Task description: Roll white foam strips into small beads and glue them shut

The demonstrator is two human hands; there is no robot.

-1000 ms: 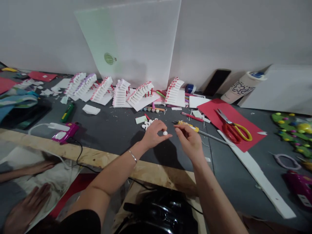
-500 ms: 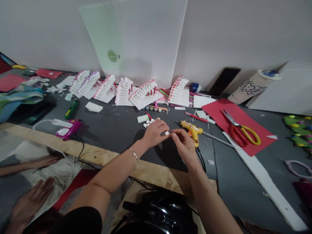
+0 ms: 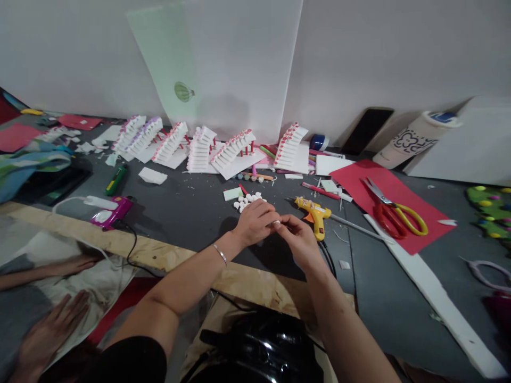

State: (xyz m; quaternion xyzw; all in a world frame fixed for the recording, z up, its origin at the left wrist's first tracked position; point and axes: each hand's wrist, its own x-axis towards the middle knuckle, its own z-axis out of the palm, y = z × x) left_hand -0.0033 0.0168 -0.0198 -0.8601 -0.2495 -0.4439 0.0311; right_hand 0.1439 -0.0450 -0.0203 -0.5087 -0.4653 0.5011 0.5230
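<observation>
My left hand [image 3: 256, 222] is closed in a pinch above the dark table, a silver bangle on its wrist. My right hand [image 3: 298, 238] meets it fingertip to fingertip, also pinching. Between the fingertips shows a small white round piece [image 3: 277, 223], mostly covered by the fingers. Just beyond my left hand lies a loose pile of small white round pieces [image 3: 246, 201], beside a pale green rectangle [image 3: 232, 194]. A yellow glue gun [image 3: 317, 215] rests on its side to the right of my right hand.
Several small white stair models [image 3: 235, 151] with coloured dots line the wall. Scissors [image 3: 393, 210] lie on red paper [image 3: 415, 239] at right, by a long white strip [image 3: 443, 303]. A magenta power socket [image 3: 112, 211] sits left. Another person's hand [image 3: 56, 330] is at lower left.
My hands have come together; the fingertips now cover most of the white round piece that showed clearly between them. More of the pile behind my left hand is visible.
</observation>
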